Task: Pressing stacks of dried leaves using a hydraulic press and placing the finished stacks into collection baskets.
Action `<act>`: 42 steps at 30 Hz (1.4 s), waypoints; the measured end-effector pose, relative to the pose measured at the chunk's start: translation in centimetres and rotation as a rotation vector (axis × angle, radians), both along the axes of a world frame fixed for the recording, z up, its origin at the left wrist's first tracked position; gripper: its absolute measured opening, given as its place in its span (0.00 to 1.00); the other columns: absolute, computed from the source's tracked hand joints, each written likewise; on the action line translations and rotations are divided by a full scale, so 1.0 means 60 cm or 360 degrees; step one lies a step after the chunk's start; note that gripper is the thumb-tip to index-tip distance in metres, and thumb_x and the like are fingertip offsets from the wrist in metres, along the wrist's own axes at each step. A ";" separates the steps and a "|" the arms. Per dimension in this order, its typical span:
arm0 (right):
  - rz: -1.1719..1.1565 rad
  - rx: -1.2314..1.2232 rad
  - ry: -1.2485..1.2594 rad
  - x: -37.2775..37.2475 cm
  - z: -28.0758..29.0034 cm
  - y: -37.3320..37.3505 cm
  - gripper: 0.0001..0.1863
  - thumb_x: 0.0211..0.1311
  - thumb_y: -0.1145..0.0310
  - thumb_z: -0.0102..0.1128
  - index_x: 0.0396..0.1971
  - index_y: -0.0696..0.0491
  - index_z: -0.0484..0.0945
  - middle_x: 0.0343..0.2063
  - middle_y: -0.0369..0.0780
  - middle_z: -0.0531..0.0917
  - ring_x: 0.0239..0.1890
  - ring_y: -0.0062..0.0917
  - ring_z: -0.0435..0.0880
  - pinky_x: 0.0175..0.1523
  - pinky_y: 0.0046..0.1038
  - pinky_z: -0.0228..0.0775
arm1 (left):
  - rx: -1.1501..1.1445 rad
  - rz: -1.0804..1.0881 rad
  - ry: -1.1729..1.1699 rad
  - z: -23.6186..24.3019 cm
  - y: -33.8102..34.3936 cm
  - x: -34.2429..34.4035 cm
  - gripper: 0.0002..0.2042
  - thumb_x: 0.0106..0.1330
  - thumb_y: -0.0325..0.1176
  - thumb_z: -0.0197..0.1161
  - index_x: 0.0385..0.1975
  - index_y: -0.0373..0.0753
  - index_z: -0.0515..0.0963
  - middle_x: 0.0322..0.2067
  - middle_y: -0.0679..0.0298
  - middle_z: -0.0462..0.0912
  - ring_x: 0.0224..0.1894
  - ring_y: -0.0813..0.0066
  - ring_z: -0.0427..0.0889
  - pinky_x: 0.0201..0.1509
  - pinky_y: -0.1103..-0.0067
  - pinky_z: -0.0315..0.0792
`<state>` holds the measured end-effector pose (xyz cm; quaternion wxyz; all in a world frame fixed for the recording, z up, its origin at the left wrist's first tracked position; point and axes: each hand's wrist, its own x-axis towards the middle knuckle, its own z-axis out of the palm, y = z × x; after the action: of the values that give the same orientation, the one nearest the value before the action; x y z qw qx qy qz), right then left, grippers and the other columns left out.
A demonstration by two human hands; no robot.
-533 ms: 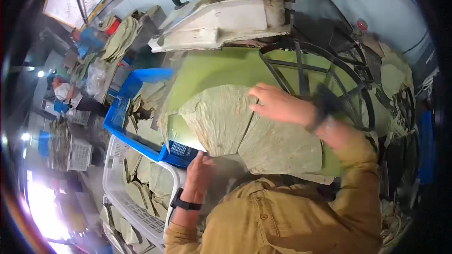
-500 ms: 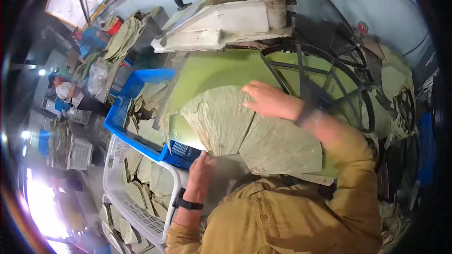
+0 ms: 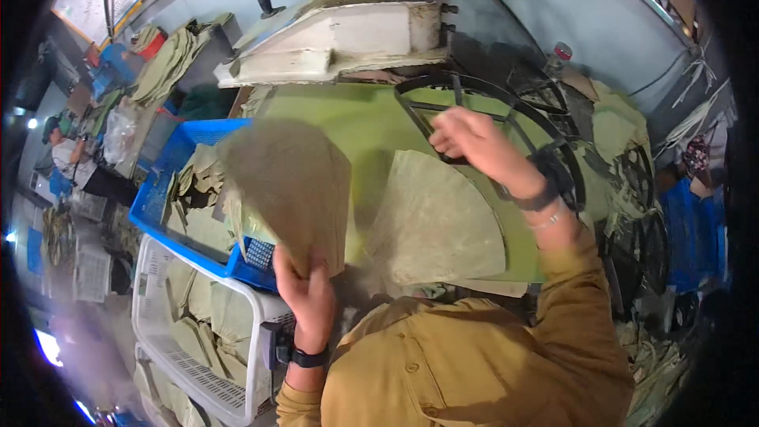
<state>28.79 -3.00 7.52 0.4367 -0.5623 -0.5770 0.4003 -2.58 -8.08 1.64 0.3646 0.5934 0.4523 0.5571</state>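
My left hand (image 3: 307, 289) grips the narrow lower end of a stack of grey-green fan-shaped sheets (image 3: 304, 182), tilted up off the table and blurred at its upper left. Another fan-shaped sheet (image 3: 443, 217) lies flat on the green tabletop (image 3: 360, 111), its pointed end toward my body. I cannot tell whether more lie under it. My right hand (image 3: 474, 142) is above the far side of that sheet, fingers curled in and nothing visible in them. It is beside a curved black metal frame (image 3: 512, 120).
A blue crate (image 3: 150, 207) and a white basket (image 3: 257, 348), both holding sheets, stand at my left. A white machine arm (image 3: 356, 35) overhangs the table's far side. Another person (image 3: 75, 162) stands at the far left. More piled sheets (image 3: 621, 122) lie at the right.
The left sheets have lifted off the tabletop in my left hand and shifted left. My right hand has come away from them, and its fingers have curled. The whole view has shifted slightly.
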 end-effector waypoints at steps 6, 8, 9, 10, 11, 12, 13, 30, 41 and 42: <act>-0.0115 -0.0236 -0.0440 0.049 -0.045 -0.128 0.28 0.67 0.52 0.52 0.48 0.65 0.71 0.42 0.47 0.80 0.44 0.32 0.80 0.52 0.32 0.69 | 0.1075 -0.1042 0.1673 -0.026 -0.020 0.105 0.12 0.49 0.31 0.61 0.34 0.38 0.74 0.51 0.49 0.72 0.56 0.47 0.70 0.58 0.62 0.65; -0.0157 -0.0076 -0.0758 0.030 -0.093 -0.155 0.29 0.63 0.54 0.57 0.51 0.64 0.68 0.43 0.49 0.78 0.45 0.36 0.78 0.52 0.34 0.68 | 0.1133 -0.1000 0.2017 -0.027 -0.032 0.115 0.18 0.58 0.40 0.62 0.40 0.33 0.71 0.56 0.49 0.69 0.62 0.52 0.65 0.64 0.61 0.60; -0.0206 0.0085 -0.1082 0.022 -0.108 -0.165 0.32 0.59 0.56 0.62 0.54 0.64 0.65 0.43 0.50 0.77 0.45 0.39 0.76 0.53 0.36 0.67 | 0.0910 -0.1086 0.1803 -0.007 -0.033 0.117 0.19 0.57 0.41 0.63 0.40 0.33 0.71 0.56 0.49 0.69 0.62 0.51 0.65 0.64 0.60 0.60; -0.0216 0.0073 -0.1069 0.018 -0.117 -0.168 0.32 0.59 0.56 0.62 0.54 0.64 0.65 0.43 0.50 0.77 0.45 0.39 0.76 0.53 0.36 0.67 | 0.0682 -0.1159 0.1589 0.014 -0.034 0.117 0.20 0.55 0.42 0.65 0.39 0.33 0.71 0.55 0.48 0.68 0.62 0.50 0.64 0.64 0.59 0.60; -0.0240 0.0099 -0.1205 0.019 -0.125 -0.170 0.35 0.55 0.58 0.64 0.56 0.64 0.62 0.45 0.51 0.74 0.47 0.42 0.73 0.55 0.38 0.65 | 0.0617 -0.1133 0.1397 0.030 -0.033 0.118 0.20 0.54 0.38 0.67 0.41 0.32 0.70 0.49 0.50 0.71 0.58 0.54 0.68 0.62 0.64 0.61; -0.0248 0.0150 -0.1335 0.018 -0.127 -0.166 0.38 0.52 0.59 0.67 0.58 0.64 0.59 0.47 0.53 0.72 0.49 0.45 0.71 0.57 0.39 0.63 | 0.0613 -0.1131 0.1408 0.017 -0.040 0.116 0.20 0.54 0.38 0.67 0.41 0.32 0.70 0.49 0.50 0.71 0.58 0.54 0.68 0.62 0.64 0.61; -0.0238 0.0028 -0.1301 0.018 -0.129 -0.166 0.39 0.51 0.60 0.68 0.58 0.64 0.59 0.50 0.53 0.70 0.53 0.45 0.68 0.59 0.38 0.60 | 0.0333 -0.0632 0.1039 -0.015 -0.057 0.106 0.21 0.55 0.34 0.67 0.44 0.32 0.68 0.47 0.52 0.71 0.54 0.58 0.69 0.59 0.66 0.63; -0.0035 0.0078 -0.0962 -0.098 -0.123 -0.155 0.40 0.44 0.57 0.74 0.53 0.64 0.65 0.47 0.55 0.74 0.51 0.43 0.74 0.56 0.35 0.66 | -0.1173 -0.0139 -0.1159 -0.114 -0.085 0.009 0.21 0.63 0.27 0.59 0.56 0.32 0.68 0.50 0.59 0.76 0.52 0.71 0.74 0.55 0.76 0.69; 0.0595 -0.0325 0.0597 -0.492 -0.119 -0.210 0.34 0.56 0.68 0.62 0.60 0.65 0.60 0.54 0.44 0.71 0.55 0.29 0.70 0.61 0.28 0.60 | -0.0502 0.0662 -0.1636 -0.115 -0.284 -0.308 0.20 0.68 0.35 0.58 0.55 0.34 0.63 0.49 0.60 0.73 0.51 0.76 0.71 0.56 0.78 0.66; 0.0723 -0.0396 0.0643 -0.531 -0.118 -0.221 0.33 0.55 0.68 0.63 0.59 0.64 0.61 0.53 0.43 0.71 0.54 0.29 0.71 0.60 0.28 0.61 | -0.0456 0.0748 -0.1663 -0.121 -0.312 -0.337 0.20 0.68 0.35 0.58 0.55 0.34 0.63 0.49 0.60 0.73 0.51 0.76 0.71 0.56 0.78 0.66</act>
<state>-3.05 -16.24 0.45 0.3698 -0.3776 -0.5359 0.6583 -22.78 -26.82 -5.60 0.4825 0.0692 0.4027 0.7748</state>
